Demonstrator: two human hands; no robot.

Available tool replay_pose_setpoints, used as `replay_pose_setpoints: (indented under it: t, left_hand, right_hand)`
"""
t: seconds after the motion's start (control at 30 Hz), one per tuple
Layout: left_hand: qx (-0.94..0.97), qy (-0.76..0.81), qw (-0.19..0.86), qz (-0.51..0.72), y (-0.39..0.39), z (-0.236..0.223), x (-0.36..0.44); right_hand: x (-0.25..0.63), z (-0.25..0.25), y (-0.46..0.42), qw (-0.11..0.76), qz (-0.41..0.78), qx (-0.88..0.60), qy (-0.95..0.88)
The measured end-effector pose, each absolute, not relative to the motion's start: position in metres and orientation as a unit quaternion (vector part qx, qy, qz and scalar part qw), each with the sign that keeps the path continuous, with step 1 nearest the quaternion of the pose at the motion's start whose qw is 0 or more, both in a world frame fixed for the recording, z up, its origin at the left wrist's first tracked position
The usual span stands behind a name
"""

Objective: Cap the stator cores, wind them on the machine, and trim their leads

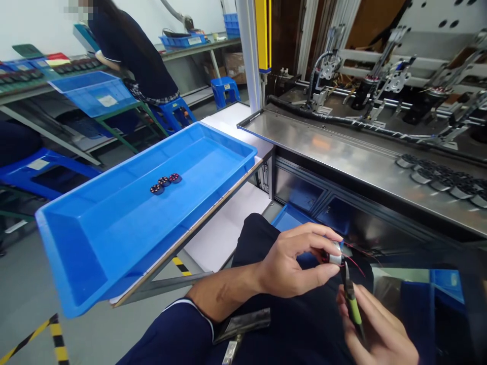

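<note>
From here, left hand (294,261) pinches a small silver part (335,254) above the lap (300,324), right hand (375,322) grips green-handled cutters (353,306) at its edge, red wires (356,264) attached so I'd call it unfinished; three dark parts (163,181) lie in the blue tray (114,243), more parts (441,181) on the steel ledge (335,152), done or not unclear.
</note>
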State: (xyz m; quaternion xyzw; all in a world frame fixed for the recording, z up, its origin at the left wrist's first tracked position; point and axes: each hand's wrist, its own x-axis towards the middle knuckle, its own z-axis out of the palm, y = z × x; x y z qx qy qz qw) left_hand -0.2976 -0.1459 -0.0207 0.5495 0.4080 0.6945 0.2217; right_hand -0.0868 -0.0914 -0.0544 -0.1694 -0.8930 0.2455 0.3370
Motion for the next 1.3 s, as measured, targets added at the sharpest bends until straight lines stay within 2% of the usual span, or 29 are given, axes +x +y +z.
replay_pose_setpoints:
  t: [0.1,0.27,0.53,0.73,0.93,1.3]
  left_hand:
    - [0.557,0.406,0.214,0.692,-0.148,-0.02,-0.299]
    - [0.571,0.409,0.211,0.68,-0.15,-0.019,-0.3]
    - [0.6,0.406,0.182,0.666,-0.149,-0.017,-0.3]
    - [0.621,0.392,0.176,0.656,-0.149,-0.018,-0.3]
    - [0.617,0.381,0.17,0.668,-0.148,-0.02,-0.298]
    - [0.641,0.38,0.121,0.656,-0.15,-0.015,-0.298]
  right_hand:
    - [-0.088,-0.056,-0.089,0.336,0.227,-0.172,-0.898]
    - [-0.094,-0.046,-0.089,0.316,0.274,-0.157,-0.895]
    - [-0.09,-0.045,-0.091,0.295,0.278,-0.166,-0.899]
    - [-0.085,-0.047,-0.087,0.332,0.249,-0.156,-0.896]
    - [-0.085,-0.049,-0.09,0.294,0.262,-0.177,-0.902]
    - [-0.094,-0.041,-0.095,0.32,0.274,-0.166,-0.891]
